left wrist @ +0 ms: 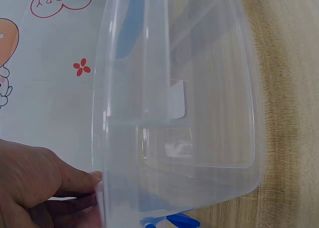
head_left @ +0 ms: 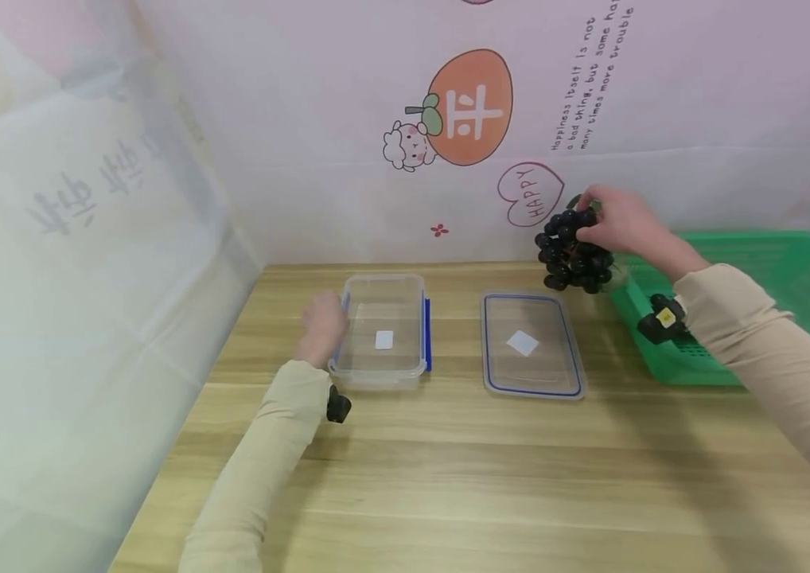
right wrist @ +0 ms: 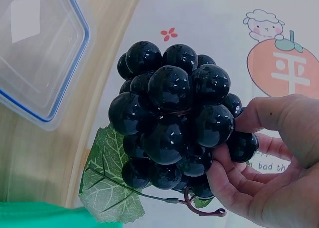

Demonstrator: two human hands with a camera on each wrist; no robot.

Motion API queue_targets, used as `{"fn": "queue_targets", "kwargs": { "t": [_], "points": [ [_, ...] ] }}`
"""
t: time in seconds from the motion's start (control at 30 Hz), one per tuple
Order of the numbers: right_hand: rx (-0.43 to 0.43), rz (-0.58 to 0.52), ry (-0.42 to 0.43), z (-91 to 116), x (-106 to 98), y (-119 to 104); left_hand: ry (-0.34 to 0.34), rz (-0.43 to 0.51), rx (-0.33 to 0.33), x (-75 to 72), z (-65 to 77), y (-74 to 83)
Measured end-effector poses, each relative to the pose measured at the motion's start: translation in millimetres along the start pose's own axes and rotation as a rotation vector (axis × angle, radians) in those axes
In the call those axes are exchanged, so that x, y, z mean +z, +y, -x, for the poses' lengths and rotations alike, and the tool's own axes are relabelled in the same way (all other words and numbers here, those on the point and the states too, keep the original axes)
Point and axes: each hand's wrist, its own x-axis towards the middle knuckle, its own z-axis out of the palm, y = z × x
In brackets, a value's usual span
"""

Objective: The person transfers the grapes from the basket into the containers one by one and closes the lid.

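Observation:
My right hand (head_left: 623, 219) holds a bunch of black grapes (head_left: 568, 259) up near the back wall, beside the green basket. In the right wrist view, thumb and fingers grip the grapes (right wrist: 169, 113) from one side; a green leaf (right wrist: 112, 178) and a brown stem hang off the bunch. At the left, my left hand (head_left: 324, 322) pinches the side rim of a clear plastic container (head_left: 383, 370). The left wrist view has thumb and fingers (left wrist: 75, 180) at that edge. The container stands without its lid, a white label inside, and a blue latch (head_left: 428, 334) on its right side.
The clear lid (head_left: 532, 374) with a blue seal lies flat on the wooden table (head_left: 448, 469), between container and grapes. A green basket (head_left: 734, 243) stands at the right, under my right forearm. A printed wall covering (head_left: 333, 191) rises behind the table.

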Motion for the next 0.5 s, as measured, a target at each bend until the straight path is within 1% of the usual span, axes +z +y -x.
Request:
{"fn": "queue_targets", "kwargs": {
  "t": [0.07,0.2,0.37,0.5],
  "points": [
    [-0.006,0.002,-0.001,-2,2,-5,-0.007,0.001,-0.013,0.1,-0.3,-1.5],
    [-0.014,-0.005,-0.008,-7,7,-13,-0.027,0.005,-0.016,-0.2,-1.9,-3.9],
    [-0.02,-0.027,-0.012,-12,12,-18,-0.015,0.007,0.004,-0.8,-6.1,-3.9],
    [-0.035,-0.03,-0.004,-14,15,-24,-0.009,-0.002,0.007,0.6,-8.1,-4.8]
  ]
}}
